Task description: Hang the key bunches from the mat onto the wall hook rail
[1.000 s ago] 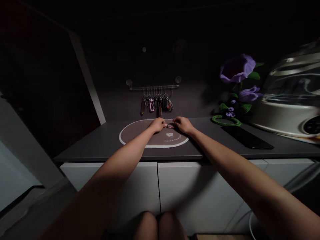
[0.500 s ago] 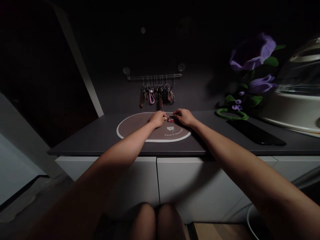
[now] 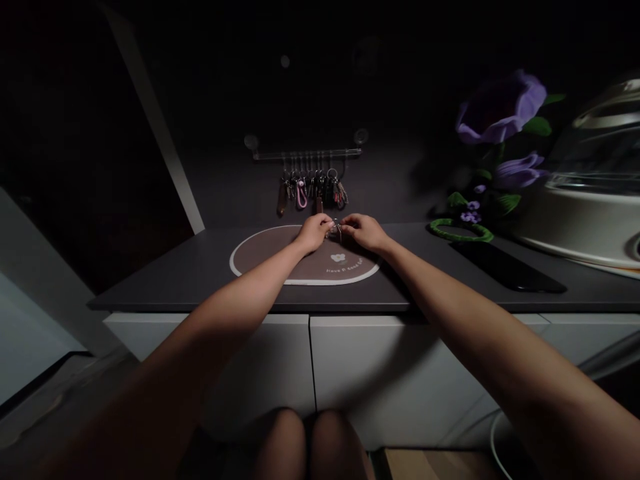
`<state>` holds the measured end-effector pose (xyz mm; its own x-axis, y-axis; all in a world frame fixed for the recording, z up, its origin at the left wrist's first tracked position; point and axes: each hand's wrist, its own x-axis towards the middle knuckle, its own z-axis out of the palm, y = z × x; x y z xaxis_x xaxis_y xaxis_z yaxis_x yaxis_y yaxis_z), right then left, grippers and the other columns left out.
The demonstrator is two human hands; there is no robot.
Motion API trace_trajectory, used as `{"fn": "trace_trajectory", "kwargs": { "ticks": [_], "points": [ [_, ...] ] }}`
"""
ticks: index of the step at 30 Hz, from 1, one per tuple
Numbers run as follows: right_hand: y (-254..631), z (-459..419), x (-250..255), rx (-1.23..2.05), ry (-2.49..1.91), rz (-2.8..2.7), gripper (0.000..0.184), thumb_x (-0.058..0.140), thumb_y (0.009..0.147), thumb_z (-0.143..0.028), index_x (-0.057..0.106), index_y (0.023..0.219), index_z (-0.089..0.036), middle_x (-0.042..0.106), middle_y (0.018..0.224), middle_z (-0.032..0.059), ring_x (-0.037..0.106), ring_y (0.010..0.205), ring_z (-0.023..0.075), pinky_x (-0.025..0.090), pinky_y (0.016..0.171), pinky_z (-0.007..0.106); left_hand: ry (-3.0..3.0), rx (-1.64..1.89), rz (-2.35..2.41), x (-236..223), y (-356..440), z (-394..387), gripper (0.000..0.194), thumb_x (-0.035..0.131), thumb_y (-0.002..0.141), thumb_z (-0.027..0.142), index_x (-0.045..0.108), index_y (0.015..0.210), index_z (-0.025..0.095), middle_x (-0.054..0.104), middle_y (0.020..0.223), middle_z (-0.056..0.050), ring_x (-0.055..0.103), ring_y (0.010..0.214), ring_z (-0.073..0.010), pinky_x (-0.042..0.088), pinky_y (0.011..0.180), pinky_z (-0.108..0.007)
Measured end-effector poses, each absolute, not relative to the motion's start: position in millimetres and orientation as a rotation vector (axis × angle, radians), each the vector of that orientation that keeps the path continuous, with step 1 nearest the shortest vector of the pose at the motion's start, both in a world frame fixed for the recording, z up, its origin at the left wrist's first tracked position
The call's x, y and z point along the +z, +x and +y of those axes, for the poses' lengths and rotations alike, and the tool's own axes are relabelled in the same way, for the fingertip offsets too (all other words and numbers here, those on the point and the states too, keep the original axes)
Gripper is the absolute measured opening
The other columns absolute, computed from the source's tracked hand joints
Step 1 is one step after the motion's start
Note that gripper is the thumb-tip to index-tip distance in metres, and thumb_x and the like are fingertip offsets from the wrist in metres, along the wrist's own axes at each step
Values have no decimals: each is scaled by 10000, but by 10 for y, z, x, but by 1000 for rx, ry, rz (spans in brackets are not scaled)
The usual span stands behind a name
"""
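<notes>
Both my hands meet over the far edge of an oval brown mat (image 3: 265, 257) on a dark counter (image 3: 210, 280). My left hand (image 3: 314, 233) and my right hand (image 3: 364, 232) are each pinched on a small key ring with a key (image 3: 337, 229) held between them, just above the mat. The fingers are curled close together. The light is dim and the small item's details are hard to make out. Right behind my hands, several key bunches (image 3: 313, 193) hang from a wall rail (image 3: 305, 155).
A purple artificial flower (image 3: 500, 110) with a green ring base (image 3: 460, 231) stands at the right. A dark flat phone-like slab (image 3: 507, 268) lies beside it, and a large white appliance with a clear lid (image 3: 595, 180) fills the far right. White cabinet doors (image 3: 400, 373) lie below; my knees (image 3: 310, 443) show at the bottom.
My hands have lifted the small item slightly and drawn closer together near the mat's back edge. The red part seen earlier no longer shows. The view has shifted a little.
</notes>
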<state>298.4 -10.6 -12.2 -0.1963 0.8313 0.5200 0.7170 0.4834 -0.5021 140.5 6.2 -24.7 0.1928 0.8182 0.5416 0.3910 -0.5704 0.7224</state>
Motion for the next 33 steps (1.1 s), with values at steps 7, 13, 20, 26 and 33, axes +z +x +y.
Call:
{"fn": "trace_trajectory", "kwargs": {
  "ticks": [7,13,20,26,33],
  "points": [
    [2970,-38,-145,578,-970,-1799,165,564,734,-252,611,845,-139,626,746,26,532,638,97,441,657,246,1772,1360,957,-238,1443,49,64,481,790,142,503,732,128,539,624,19,454,503,-51,349,486,-171],
    [2961,-77,-120,729,-867,-1719,207,623,680,-329,596,755,-138,596,674,5,495,584,78,432,598,224,1712,1380,889,-242,1447,58,47,488,795,149,504,756,128,543,637,17,469,513,-45,361,476,-157],
    [2954,-116,-98,817,-853,-1662,261,675,621,-364,622,728,-132,603,647,4,492,560,72,437,588,225,1765,1393,861,-269,1444,94,46,499,787,174,506,766,134,540,636,23,471,521,-50,361,480,-160],
    [2964,-104,-98,720,-881,-1640,285,669,618,-380,652,750,-128,621,663,14,490,562,78,423,593,234,1823,1414,880,-256,1454,99,64,500,781,199,513,775,136,528,627,31,458,530,-56,371,524,-176],
    [2991,-99,-100,680,-883,-1611,287,658,625,-382,663,766,-131,642,709,26,529,621,99,433,654,251,1943,1459,959,-236,1455,89,82,475,785,205,525,777,141,524,622,35,448,512,-66,376,541,-194]
  ]
}}
